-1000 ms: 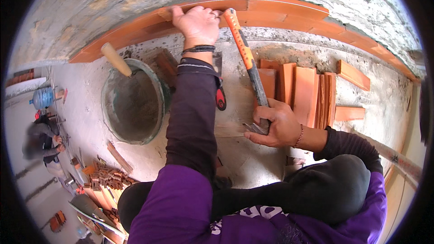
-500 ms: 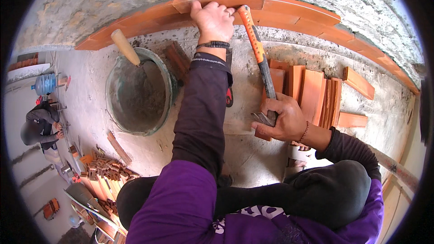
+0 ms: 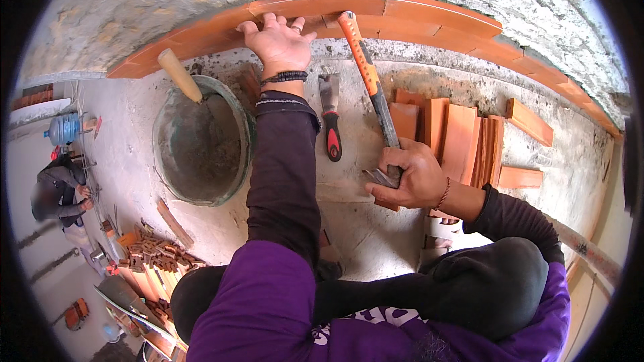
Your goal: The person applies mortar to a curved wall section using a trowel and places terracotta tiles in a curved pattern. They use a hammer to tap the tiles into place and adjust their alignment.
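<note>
My left hand [image 3: 278, 47] is open, palm up with fingers spread, against the row of thin orange brick tiles [image 3: 322, 5] along the foot of the wall. Whether its fingertips touch the tiles is hard to tell. My right hand [image 3: 419, 174] is closed round the head end of a hammer [image 3: 365, 70]. The hammer's orange and black handle points away from me, its butt end at the tile row. Between my arms a putty knife [image 3: 332, 131] with a black and red handle lies on the floor.
A bucket [image 3: 159, 154] of grey mortar stands left of my forearm, a wooden tool handle [image 3: 180, 75] leaning out. Loose brick tiles [image 3: 459, 141] are stacked at right. A thin string runs along the tile row. Far left, another person [image 3: 64, 181] works near tile piles [image 3: 151, 261].
My left hand has moved left along the tile row and spread its fingers. The putty knife, mostly covered before, now shows whole. My right hand keeps its hold on the hammer.
</note>
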